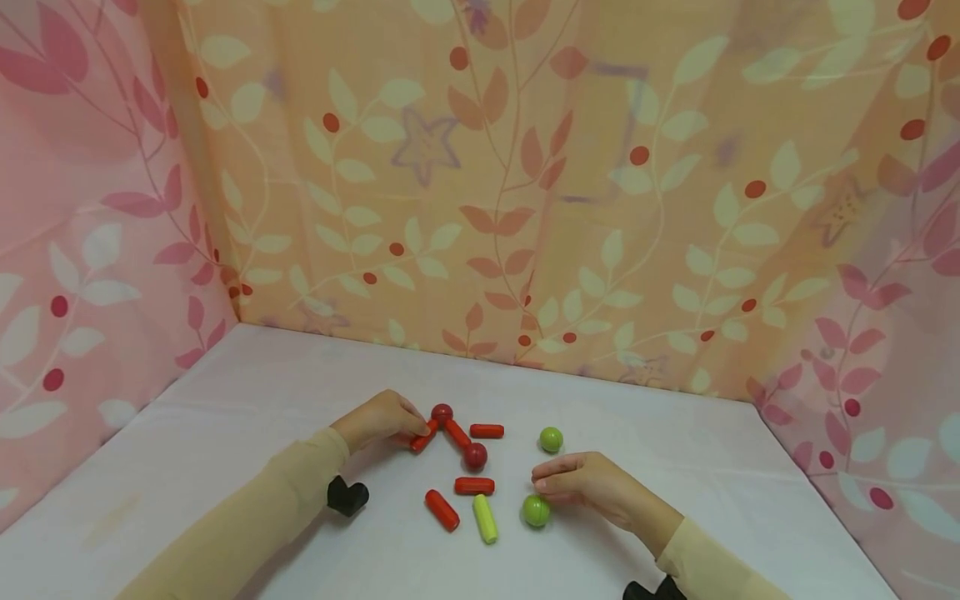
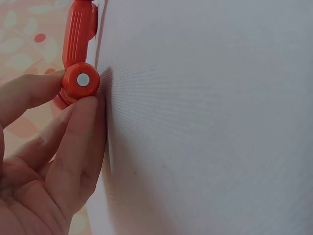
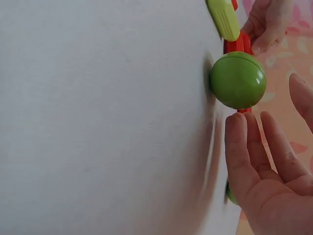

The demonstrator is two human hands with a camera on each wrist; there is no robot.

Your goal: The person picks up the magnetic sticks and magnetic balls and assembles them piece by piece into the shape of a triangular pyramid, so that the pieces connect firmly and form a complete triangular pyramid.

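My left hand (image 1: 384, 417) pinches a red magnetic rod (image 2: 81, 81) near its end, which shows a pale round tip. That rod meets a red ball (image 1: 442, 412) at its far end. From the ball a second red rod (image 1: 457, 434) runs to another red ball (image 1: 475, 456), making a bent chain on the table. My right hand (image 1: 592, 486) hovers with fingers extended and thumb apart, close beside a green ball (image 3: 238, 81). Nothing shows in its grasp. A second green ball (image 1: 551, 439) lies farther back, beyond the right fingers.
Loose red rods lie right of the chain (image 1: 487, 431), in front of it (image 1: 474, 486) and nearer me (image 1: 442, 510). A yellow-green rod (image 1: 485, 518) lies beside the nearest one. The white table (image 1: 360, 358) meets a patterned cloth backdrop (image 1: 487, 208) behind and at both sides.
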